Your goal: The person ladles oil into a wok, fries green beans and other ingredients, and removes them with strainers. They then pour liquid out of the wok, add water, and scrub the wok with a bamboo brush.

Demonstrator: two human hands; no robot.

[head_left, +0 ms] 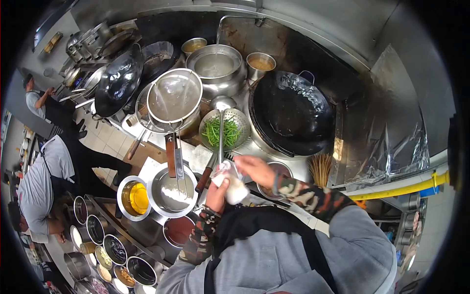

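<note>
My left hand (215,196) is closed around a white cloth (236,190), its thumb lying on top. The lower end of the cloth is smeared by motion. Just right of it, my right hand (257,169) has its fingers stretched out toward the cloth and the end of a ladle's handle. That ladle (223,102) lies with its bowl away from me and its shaft across a perforated strainer (243,121). Cut green beans (211,132) fill the strainer. A wooden-handled tool (204,179) rests beside my left hand.
A large black wok (293,110) sits on the right burner, with a bamboo brush (321,169) near it. Behind the strainer stands a steel pot (215,63); a mesh sieve (175,95) is left of it. Bowls of ingredients and two people (54,161) are at left.
</note>
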